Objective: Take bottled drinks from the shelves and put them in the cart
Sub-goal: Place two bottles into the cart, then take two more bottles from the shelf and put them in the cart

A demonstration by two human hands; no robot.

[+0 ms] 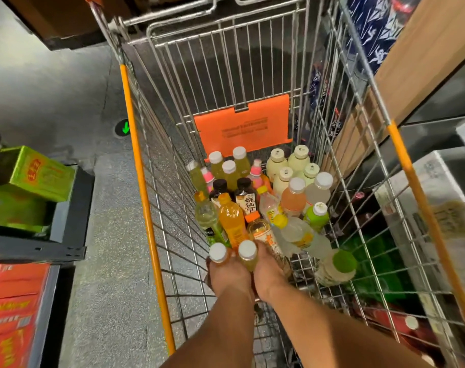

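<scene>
Placing step, lower centre: your left hand (227,274) and right hand (266,272) each grip a bottle (217,253); next, release into the cart (151,235).

Left hand (227,274) fingers hidden under bottle (217,253); shelf boxes (12,312) blurred.

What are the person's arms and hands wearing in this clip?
Nothing visible: the left hand and right hand are bare, without gloves, rings, or a watch in view. Both forearms are bare too, with no sleeves reaching into the frame.
</scene>
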